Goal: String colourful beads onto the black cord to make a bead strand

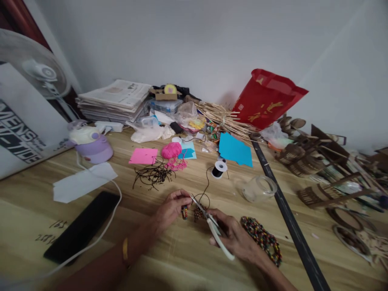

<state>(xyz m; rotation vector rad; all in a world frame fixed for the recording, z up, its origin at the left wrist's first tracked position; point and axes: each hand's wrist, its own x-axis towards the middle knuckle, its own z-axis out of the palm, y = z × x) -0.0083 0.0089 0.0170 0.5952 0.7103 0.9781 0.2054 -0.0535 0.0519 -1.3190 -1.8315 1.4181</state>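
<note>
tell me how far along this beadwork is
The coiled bead strands look finished. In progress: the left hand holds a short beaded piece, the right hand white-handled scissors, tips near the left fingers. Probably left: trimming and finishing that piece; loose brownish beads beside it may need stringing.

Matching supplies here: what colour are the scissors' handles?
White; the scissors show best in the head view.

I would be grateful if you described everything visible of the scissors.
The scissors have slim metallic blades and whitish, seemingly plastic handles. The right hand grips them aslant above the table, one long handle reaching back toward the wearer, the tips beside the fingers of the left hand. Blur hides how far the blades are open.
</note>
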